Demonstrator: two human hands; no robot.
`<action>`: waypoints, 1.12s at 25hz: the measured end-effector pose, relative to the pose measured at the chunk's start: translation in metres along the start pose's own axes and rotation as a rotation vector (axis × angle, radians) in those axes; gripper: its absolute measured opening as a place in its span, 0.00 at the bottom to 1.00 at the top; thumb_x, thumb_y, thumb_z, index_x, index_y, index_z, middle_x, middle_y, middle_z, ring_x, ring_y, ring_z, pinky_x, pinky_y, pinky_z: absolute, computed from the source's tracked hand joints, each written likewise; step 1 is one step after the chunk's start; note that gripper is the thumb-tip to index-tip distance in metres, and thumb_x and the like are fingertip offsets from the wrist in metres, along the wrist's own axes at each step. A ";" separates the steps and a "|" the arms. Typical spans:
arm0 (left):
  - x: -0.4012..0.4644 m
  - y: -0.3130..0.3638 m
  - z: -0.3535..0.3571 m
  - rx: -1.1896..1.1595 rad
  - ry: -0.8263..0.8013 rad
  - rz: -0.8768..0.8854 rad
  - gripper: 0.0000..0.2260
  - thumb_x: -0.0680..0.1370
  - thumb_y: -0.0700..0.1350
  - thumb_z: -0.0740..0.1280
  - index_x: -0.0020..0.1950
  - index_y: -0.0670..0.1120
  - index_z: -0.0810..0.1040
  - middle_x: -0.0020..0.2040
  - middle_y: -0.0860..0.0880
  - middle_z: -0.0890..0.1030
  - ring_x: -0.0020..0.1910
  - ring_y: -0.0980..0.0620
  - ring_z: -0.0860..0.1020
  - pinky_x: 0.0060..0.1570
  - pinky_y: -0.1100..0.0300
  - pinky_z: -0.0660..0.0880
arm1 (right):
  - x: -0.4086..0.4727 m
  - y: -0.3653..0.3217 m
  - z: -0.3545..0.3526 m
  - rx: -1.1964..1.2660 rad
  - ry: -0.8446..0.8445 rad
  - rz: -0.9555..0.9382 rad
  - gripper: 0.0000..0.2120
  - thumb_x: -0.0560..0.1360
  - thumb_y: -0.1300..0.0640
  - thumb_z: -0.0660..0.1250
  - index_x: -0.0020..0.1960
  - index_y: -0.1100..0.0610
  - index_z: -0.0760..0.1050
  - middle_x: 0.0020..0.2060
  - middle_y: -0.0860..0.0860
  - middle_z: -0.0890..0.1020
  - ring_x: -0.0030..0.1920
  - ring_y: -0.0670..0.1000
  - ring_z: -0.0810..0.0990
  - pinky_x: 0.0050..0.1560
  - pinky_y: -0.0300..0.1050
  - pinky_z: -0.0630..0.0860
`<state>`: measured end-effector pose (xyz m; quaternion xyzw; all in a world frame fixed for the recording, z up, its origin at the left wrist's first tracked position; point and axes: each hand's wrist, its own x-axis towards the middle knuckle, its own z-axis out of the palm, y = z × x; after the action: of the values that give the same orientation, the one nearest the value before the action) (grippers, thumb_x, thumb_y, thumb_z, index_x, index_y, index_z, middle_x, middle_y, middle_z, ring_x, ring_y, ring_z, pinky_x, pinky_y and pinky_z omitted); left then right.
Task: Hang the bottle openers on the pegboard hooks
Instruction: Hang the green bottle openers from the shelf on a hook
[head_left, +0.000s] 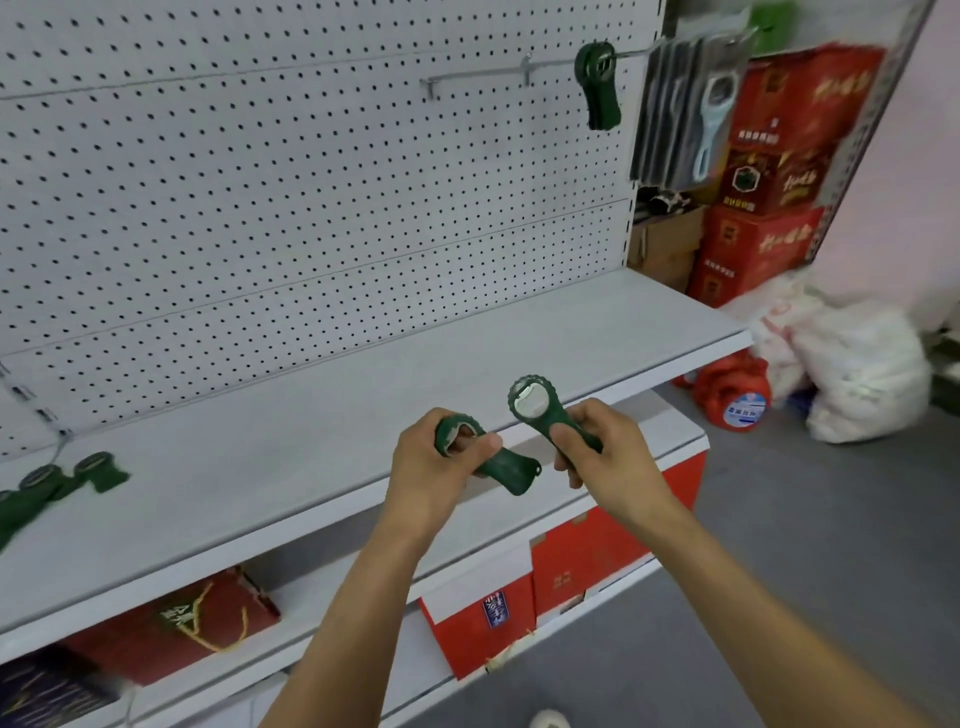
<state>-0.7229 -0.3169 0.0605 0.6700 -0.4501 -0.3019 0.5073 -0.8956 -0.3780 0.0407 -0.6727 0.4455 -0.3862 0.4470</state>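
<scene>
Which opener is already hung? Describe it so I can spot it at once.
Look at the white pegboard, upper right, where a long wire hook sticks out. One dark green bottle opener dangles from it, alone, unlike the pale packaged ones further right.

bright, even indoor light, no strong glare; soft faint shadows under shelf (311, 467) lip and under hands; wide lens bends pegboard (260, 182) lines and shelf edge near picture sides; green openers at far left (47, 488) smeared and blurry; red boxes (769, 171) at top right fuzzy; middle fairly sharp
</scene>
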 end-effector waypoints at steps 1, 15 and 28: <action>0.009 0.005 0.008 0.006 -0.004 0.011 0.10 0.72 0.44 0.75 0.47 0.42 0.77 0.37 0.48 0.79 0.27 0.61 0.76 0.29 0.70 0.72 | 0.009 0.003 -0.007 0.005 0.006 -0.001 0.03 0.79 0.59 0.62 0.47 0.56 0.73 0.33 0.56 0.81 0.28 0.45 0.74 0.30 0.34 0.71; 0.181 0.093 0.130 -0.021 -0.005 0.139 0.07 0.74 0.46 0.72 0.46 0.45 0.76 0.38 0.48 0.79 0.25 0.62 0.74 0.28 0.72 0.70 | 0.206 -0.004 -0.131 0.148 0.144 -0.201 0.04 0.80 0.58 0.61 0.48 0.59 0.72 0.33 0.58 0.80 0.30 0.51 0.74 0.32 0.39 0.72; 0.252 0.171 0.171 -0.018 0.125 0.252 0.07 0.76 0.46 0.69 0.50 0.44 0.76 0.41 0.47 0.80 0.28 0.55 0.76 0.28 0.71 0.70 | 0.325 -0.088 -0.202 0.376 0.178 -0.484 0.05 0.80 0.58 0.62 0.49 0.59 0.71 0.33 0.56 0.80 0.30 0.51 0.75 0.29 0.39 0.72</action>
<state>-0.8165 -0.6295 0.1844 0.6212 -0.4955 -0.1973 0.5742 -0.9598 -0.7192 0.2243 -0.6282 0.2306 -0.6144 0.4179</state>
